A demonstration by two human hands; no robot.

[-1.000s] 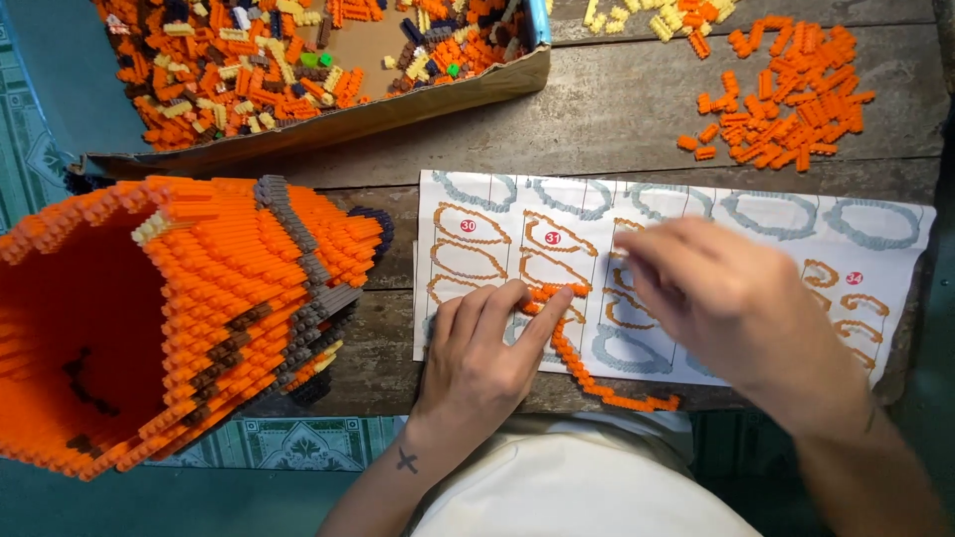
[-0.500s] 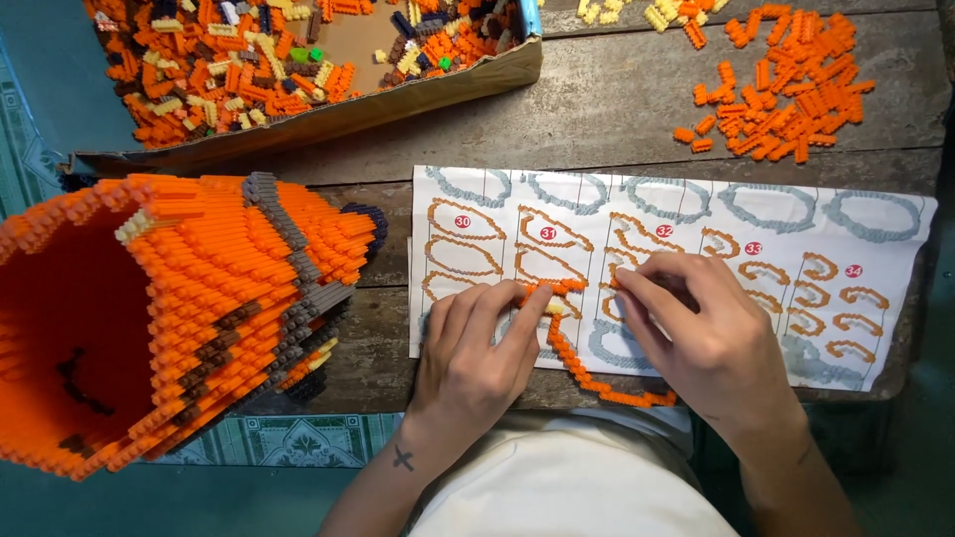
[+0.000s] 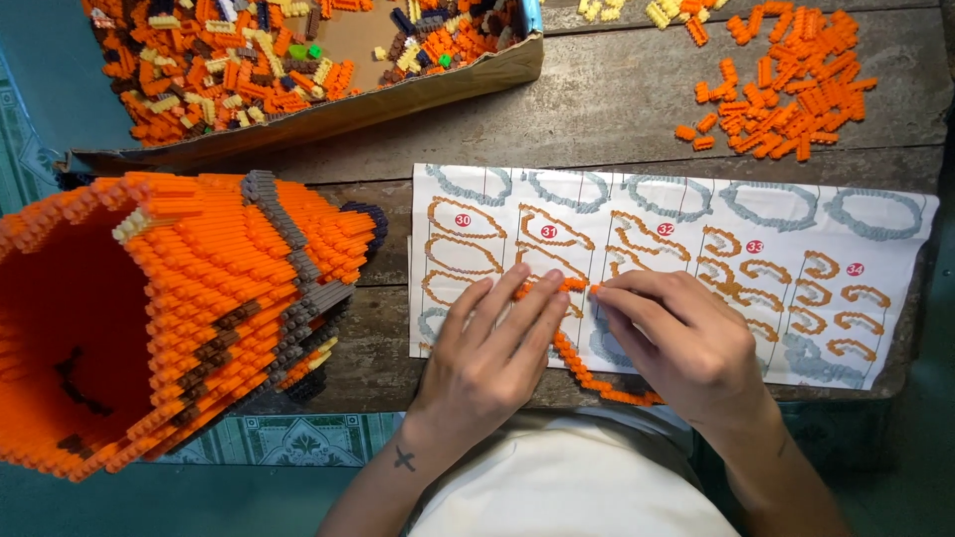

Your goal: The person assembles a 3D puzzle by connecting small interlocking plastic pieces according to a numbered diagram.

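Observation:
A thin curved strip of small orange bricks [image 3: 582, 370] lies on a white instruction sheet [image 3: 796, 229] printed with orange and grey outline shapes. My left hand [image 3: 492, 353] rests flat on the sheet, its fingertips pressing the strip's upper end. My right hand [image 3: 681, 343] meets it from the right, thumb and forefinger pinched at that same upper end. The strip's lower part curves down between my two hands to the table's near edge.
A big hollow orange brick model [image 3: 199, 298] with grey and brown bands lies on its side at the left. A cardboard box [image 3: 398, 104] of mixed bricks sits at the back left. A loose orange brick pile [image 3: 786, 85] lies at the back right on the wooden table [image 3: 617, 109].
My right hand has come down and left from the middle of the sheet to the strip's upper end. My left hand has stayed on the strip.

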